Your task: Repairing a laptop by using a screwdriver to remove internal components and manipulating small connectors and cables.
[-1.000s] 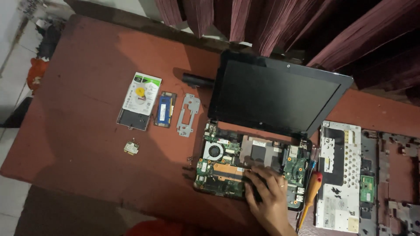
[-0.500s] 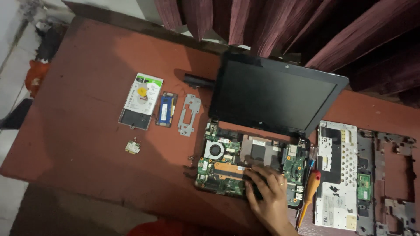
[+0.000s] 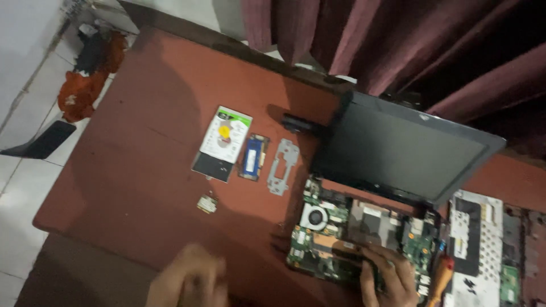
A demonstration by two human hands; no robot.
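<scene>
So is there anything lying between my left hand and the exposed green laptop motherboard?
Nothing visible. The blurred left hand hovers at the table's near edge, and only bare reddish-brown tabletop separates it from the green motherboard, where the right hand rests.

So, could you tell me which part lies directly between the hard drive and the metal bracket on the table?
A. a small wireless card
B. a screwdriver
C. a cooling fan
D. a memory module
D: the blue memory module lies flat between the hard drive and the grey metal bracket, all in a row on the red-brown table.
</scene>
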